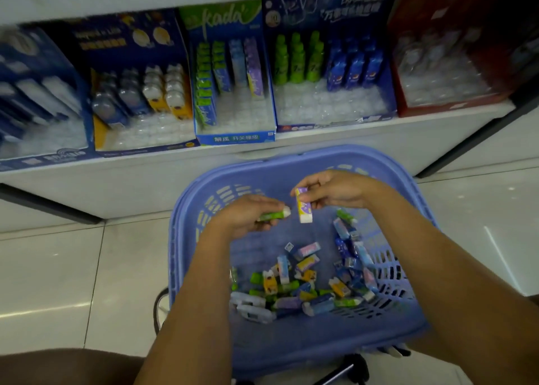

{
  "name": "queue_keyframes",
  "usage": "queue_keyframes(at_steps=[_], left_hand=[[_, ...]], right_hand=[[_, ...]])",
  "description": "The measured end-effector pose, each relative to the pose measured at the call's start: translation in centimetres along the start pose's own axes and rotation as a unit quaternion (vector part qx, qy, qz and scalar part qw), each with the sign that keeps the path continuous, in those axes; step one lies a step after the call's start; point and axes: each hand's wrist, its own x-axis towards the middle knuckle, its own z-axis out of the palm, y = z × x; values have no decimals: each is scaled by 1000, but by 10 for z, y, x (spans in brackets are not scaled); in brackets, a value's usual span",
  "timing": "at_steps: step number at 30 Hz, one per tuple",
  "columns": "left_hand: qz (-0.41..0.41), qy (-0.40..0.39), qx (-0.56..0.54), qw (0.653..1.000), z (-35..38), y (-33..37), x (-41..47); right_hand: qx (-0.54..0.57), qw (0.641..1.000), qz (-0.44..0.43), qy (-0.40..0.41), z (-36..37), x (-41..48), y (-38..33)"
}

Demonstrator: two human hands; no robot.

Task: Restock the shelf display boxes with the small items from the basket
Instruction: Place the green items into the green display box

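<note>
Blurred leftmost display box (43,159) runs off the left edge; red display box (423,11) holds contents too blurred to tell.

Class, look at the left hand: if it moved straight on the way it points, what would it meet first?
Probably the purple-and-white eraser pinched by the right hand; the left hand and its green eraser point at it across a small gap, though depth is unclear.

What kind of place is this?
Probably a shop's stationery aisle: printed display boxes of small packaged erasers line a white shelf, and a blue basket of loose ones sits on the tiled floor.
</note>
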Motion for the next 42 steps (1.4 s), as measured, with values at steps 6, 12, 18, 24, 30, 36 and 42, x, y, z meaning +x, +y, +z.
queue_keyframes(at_steps=[6, 12, 18, 24, 30, 36, 42], left_hand=[[133, 57, -151, 978, -19, 39, -44], [228, 124, -160, 952, -35, 62, -78], [235, 157, -211, 936, -37, 68, -96], [229, 153, -246, 929, -45, 68, -98], [209, 146, -310, 916, -47, 68, -92], [209, 156, -291, 921, -45, 68, -87], [232, 147, -286, 918, -41, 68, -86]], right_hand=[[47, 983, -157, 86, 17, -33, -80], [-10, 944, -273, 183, 34, -37, -137], [-107, 904, -260, 323, 24, -12, -175], [-330, 837, -206, 384, 28, 9, -194], [-421, 799, -211, 373, 29, 16, -198], [-417, 806, -213, 362, 21, 20, -191], [-411, 806, -205, 373, 20, 31, -182]])
